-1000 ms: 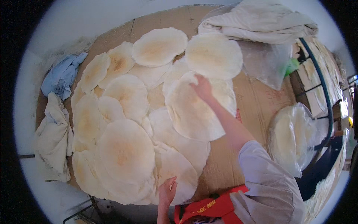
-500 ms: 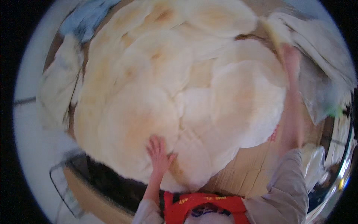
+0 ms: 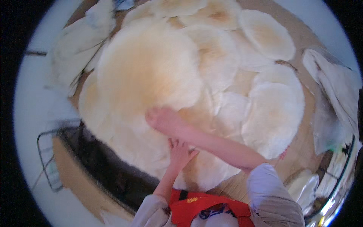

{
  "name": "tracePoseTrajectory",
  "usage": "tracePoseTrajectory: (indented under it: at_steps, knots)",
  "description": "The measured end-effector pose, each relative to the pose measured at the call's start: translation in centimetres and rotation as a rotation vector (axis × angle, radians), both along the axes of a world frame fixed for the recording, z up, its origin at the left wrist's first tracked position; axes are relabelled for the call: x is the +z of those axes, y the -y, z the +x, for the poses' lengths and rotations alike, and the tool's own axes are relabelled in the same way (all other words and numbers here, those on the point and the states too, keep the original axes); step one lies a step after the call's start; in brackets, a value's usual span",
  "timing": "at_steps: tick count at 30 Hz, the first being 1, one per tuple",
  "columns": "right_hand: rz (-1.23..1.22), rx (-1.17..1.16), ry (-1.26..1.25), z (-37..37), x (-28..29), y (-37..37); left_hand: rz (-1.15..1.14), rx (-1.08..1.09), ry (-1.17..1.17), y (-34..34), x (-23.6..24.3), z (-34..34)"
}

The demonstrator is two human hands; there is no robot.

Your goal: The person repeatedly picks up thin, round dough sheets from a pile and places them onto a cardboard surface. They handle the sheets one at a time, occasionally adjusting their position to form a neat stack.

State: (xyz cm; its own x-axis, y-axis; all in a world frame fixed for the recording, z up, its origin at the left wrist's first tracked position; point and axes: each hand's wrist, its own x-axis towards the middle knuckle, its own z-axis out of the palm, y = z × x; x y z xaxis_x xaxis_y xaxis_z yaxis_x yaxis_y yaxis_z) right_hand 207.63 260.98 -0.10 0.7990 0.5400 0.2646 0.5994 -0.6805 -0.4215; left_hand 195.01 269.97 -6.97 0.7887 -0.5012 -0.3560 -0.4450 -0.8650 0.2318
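Large round flatbreads, pale with browned centres, overlap in front of me. My right hand (image 3: 164, 119) reaches across to the left, its fingers closed on the near edge of one big flatbread (image 3: 147, 68), which is slightly blurred and covers others beneath. Below that hand, my left hand (image 3: 179, 153) rests with fingers spread on a pale flatbread (image 3: 140, 149) near me. The right forearm passes over the left fingertips' side and hides part of the breads.
Brown cardboard (image 3: 298, 125) lies under the breads. At the right are a white cloth (image 3: 325, 72) and clear plastic bag (image 3: 327, 125); a cream cloth (image 3: 72, 56) hangs at the left. A black wire rack (image 3: 43, 159) stands at the lower left. A small flatbread (image 3: 266, 34) lies far right.
My right hand has swung from the far right to the middle left, now with the big flatbread. The left hand stays on the breads. The whole view has shifted.
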Motion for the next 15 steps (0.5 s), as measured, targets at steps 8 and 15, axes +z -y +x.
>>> tracePoseTrajectory:
  at_steps: [8, 15]
  knots:
    - [0.195, -0.657, -0.074, 8.6, -3.9, 20.7, -0.022, 0.039, -0.006, 0.7, 2.3, 0.0]
    - [-0.408, -1.264, 0.22, 11.9, -9.6, 36.1, 0.013, 0.008, -0.06, 0.0, 1.7, 0.4]
